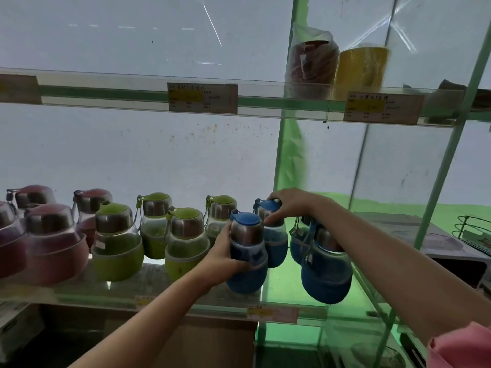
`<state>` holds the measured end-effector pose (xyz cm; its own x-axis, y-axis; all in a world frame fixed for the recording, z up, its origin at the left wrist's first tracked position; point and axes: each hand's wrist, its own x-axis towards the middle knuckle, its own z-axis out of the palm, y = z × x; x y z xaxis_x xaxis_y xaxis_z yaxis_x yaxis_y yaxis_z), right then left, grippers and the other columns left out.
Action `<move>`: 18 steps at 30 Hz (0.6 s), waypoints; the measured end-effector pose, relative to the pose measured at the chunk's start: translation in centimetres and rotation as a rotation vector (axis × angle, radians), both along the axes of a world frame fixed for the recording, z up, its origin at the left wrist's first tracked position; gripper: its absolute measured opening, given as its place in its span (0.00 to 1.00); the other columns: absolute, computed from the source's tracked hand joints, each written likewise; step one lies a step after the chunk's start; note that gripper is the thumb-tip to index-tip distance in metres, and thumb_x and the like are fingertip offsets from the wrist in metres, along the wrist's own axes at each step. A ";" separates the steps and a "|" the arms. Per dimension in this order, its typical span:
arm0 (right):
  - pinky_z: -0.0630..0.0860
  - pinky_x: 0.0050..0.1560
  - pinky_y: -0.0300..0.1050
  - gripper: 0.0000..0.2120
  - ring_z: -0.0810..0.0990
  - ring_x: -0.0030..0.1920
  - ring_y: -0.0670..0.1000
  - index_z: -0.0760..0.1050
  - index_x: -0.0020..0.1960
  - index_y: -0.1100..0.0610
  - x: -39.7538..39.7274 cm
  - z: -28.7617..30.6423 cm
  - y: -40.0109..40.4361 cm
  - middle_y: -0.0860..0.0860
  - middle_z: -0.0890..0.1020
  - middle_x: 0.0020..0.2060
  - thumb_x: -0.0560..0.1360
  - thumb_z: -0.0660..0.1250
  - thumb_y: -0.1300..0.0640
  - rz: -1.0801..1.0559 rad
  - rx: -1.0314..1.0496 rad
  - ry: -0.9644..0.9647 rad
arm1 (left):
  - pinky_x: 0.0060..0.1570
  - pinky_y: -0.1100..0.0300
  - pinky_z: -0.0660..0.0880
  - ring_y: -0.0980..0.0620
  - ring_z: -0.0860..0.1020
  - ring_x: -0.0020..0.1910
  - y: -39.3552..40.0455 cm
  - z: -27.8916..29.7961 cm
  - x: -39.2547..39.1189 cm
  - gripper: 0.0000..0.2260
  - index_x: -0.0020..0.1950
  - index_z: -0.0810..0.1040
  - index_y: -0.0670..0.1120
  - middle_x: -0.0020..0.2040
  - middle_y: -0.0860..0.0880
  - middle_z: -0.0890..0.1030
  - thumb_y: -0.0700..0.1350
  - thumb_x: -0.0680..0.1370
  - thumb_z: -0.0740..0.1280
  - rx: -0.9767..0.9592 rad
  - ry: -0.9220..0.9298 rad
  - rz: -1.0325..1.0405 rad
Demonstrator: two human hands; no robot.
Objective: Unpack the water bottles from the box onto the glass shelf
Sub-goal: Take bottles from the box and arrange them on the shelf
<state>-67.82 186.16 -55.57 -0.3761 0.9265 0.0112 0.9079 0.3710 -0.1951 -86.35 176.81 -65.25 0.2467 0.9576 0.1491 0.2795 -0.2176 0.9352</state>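
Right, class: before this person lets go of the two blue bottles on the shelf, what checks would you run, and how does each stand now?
1. Left hand grips front blue bottle: ok.
2. Right hand holds the cap of rear blue bottle: ok.
3. Front bottle's base flat on glass shelf: cannot tell.
4. Blue bottles clear of green bottle: ok.
5. Right forearm clear of the nearer blue bottle: not ok, it crosses just above.
6. Box emptied: cannot tell, out of view.

A pale, stained wall fills the upper left and centre of the frame. Green metal uprights cross the right side, casting a green tint. At lower right sits a grey appliance beside a wire rack.
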 end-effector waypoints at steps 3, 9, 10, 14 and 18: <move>0.73 0.55 0.46 0.27 0.76 0.56 0.54 0.70 0.64 0.58 -0.2 -0.4 0.0 0.54 0.77 0.59 0.70 0.72 0.48 0.001 0.005 0.021 | 0.61 0.57 0.69 0.50 0.68 0.66 0.2 -0.5 -0.2 0.36 0.68 0.60 0.54 0.65 0.51 0.68 0.36 0.67 0.74 0.000 0.004 0.028; 0.72 0.56 0.46 0.27 0.75 0.54 0.53 0.70 0.65 0.57 -0.2 -0.5 0.5 0.54 0.76 0.59 0.70 0.73 0.52 0.026 -0.009 0.095 | 0.62 0.56 0.71 0.51 0.68 0.64 0.4 -1.3 0.5 0.35 0.63 0.65 0.52 0.63 0.51 0.67 0.46 0.62 0.79 0.060 0.062 0.141; 0.72 0.57 0.46 0.27 0.74 0.54 0.52 0.70 0.65 0.57 -0.2 -0.4 0.5 0.53 0.76 0.60 0.70 0.73 0.52 0.031 -0.015 0.105 | 0.63 0.56 0.71 0.51 0.68 0.64 0.3 -1.4 0.7 0.35 0.63 0.65 0.52 0.63 0.51 0.66 0.46 0.62 0.79 0.069 0.064 0.149; 0.72 0.59 0.47 0.27 0.74 0.54 0.51 0.69 0.67 0.56 0.1 -0.2 0.7 0.53 0.76 0.61 0.71 0.71 0.54 0.048 -0.050 0.085 | 0.64 0.54 0.71 0.50 0.68 0.63 0.5 -1.7 2.0 0.38 0.64 0.62 0.54 0.64 0.50 0.64 0.49 0.61 0.80 0.048 0.075 0.161; 0.71 0.58 0.46 0.25 0.74 0.53 0.51 0.68 0.68 0.56 0.3 -0.4 0.8 0.53 0.76 0.60 0.73 0.70 0.53 0.060 -0.059 0.072 | 0.60 0.54 0.73 0.50 0.71 0.61 0.6 -2.2 3.1 0.42 0.64 0.54 0.56 0.64 0.51 0.70 0.48 0.61 0.80 0.033 0.040 0.113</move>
<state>-67.57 186.97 -56.01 -0.4308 0.9024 -0.0136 0.8675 0.4099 -0.2817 -83.29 177.42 -67.42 0.1436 0.9744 0.1728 0.3414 -0.2127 0.9155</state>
